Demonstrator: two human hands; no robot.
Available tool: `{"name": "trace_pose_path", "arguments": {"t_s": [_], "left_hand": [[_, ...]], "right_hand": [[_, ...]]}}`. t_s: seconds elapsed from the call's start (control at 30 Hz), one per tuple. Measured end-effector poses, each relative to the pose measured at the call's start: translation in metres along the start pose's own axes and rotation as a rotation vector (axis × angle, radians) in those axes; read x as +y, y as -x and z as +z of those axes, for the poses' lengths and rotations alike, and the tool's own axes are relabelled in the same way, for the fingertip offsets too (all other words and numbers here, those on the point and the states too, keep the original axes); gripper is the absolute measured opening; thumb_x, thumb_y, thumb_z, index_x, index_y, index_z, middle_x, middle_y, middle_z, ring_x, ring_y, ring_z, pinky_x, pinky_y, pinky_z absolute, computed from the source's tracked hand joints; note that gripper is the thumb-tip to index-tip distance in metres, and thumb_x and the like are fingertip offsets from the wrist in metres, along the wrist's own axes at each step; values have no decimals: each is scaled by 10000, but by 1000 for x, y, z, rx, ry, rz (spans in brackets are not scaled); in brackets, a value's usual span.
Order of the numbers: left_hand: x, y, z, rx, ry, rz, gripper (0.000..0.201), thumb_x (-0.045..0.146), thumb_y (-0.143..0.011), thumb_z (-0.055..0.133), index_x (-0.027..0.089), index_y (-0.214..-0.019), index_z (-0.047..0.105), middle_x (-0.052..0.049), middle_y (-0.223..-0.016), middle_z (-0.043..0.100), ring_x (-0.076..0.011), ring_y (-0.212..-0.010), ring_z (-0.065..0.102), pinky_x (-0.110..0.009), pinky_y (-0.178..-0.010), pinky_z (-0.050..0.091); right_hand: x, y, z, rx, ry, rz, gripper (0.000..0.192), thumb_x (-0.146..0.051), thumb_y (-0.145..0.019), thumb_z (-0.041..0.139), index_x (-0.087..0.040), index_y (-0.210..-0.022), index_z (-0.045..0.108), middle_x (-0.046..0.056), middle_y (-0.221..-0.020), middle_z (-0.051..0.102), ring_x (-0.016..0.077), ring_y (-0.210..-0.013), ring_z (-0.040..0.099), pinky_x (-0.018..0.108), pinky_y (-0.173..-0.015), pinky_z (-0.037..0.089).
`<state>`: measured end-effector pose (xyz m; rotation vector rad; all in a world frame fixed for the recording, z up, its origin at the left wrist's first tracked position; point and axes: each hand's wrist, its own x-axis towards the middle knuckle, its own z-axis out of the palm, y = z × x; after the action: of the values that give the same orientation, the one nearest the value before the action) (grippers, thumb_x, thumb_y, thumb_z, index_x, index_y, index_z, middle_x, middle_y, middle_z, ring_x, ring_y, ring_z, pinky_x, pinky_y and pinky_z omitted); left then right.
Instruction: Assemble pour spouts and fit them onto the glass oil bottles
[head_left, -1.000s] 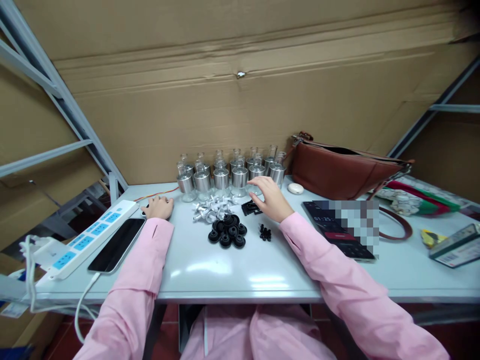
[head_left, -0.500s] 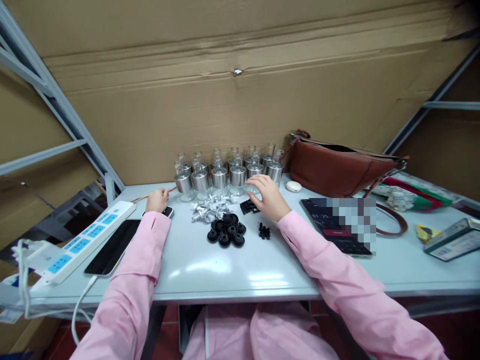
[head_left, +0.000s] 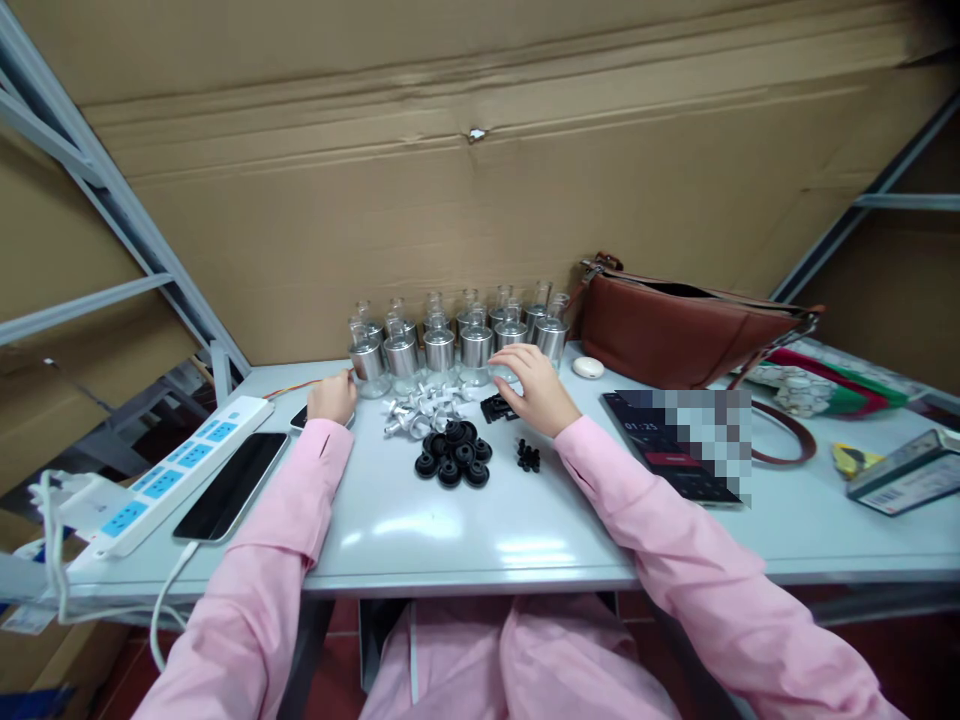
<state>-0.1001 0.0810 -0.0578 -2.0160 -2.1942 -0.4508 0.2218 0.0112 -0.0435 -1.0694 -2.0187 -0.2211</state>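
About fourteen silver-capped bottles [head_left: 450,335] stand just beyond both hands; the right hand [head_left: 529,385], open and empty, has edged nearer them, while the loosely curled left hand [head_left: 332,397] has left the small phone [head_left: 300,416].

Small silver-capped glass bottles [head_left: 457,338] line the pale grey table's [head_left: 450,535] back edge; round black rubber caps [head_left: 454,455] lie before them, brown leather bag [head_left: 675,330] to their right.

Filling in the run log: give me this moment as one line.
left hand: on small dark device by table rear | right hand: open, at silver-capped glass bottles | black rubber rings: untouched
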Motion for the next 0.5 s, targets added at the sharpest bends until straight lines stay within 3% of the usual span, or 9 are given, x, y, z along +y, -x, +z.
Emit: {"name": "trace_pose_path", "arguments": {"t_s": [0.1,0.2,0.3,0.43,0.5], "left_hand": [[-7,-10,3,44,50,-17,282,238,-858,385,138,-974,622,-170,-848,666,-323,-853,619,-387,-728,442],[-17,-20,3,127,130,2,282,142,-841,383,151,-1036,587,-93,-770,655,-231,-767,623,-307,-711,448],[-21,-22,0,271,215,25,372,51,-830,321,144,-1142,499,-54,-835,638,-154,-712,607,-245,-705,440],[-6,-4,-10,485,268,28,291,141,-894,277,122,-1083,498,-99,-912,613,-179,-817,595,-266,-733,417],[12,13,-15,551,303,184,221,188,-879,347,145,-985,536,-72,-833,613,-165,-703,588,-250,-662,409]], "right_hand": [[-1,0,0,-15,-1,-16,196,-198,-830,489,-192,-1006,575,92,-1047,616,256,-1069,493,447,-904,413],[-1,-1,0,33,12,-30,234,-167,-835,469,-191,-1046,566,104,-1094,592,259,-1086,480,447,-903,419],[-1,-1,-1,104,20,-37,274,-141,-827,459,-201,-1077,556,114,-1149,559,268,-1114,461,455,-907,415],[-1,-1,-2,110,12,-46,251,-149,-815,482,-200,-1048,563,113,-1118,569,265,-1093,471,437,-892,419],[1,-3,-5,126,18,-44,272,-97,-784,466,-199,-1012,573,115,-1105,563,262,-1074,478,422,-867,425]]}}
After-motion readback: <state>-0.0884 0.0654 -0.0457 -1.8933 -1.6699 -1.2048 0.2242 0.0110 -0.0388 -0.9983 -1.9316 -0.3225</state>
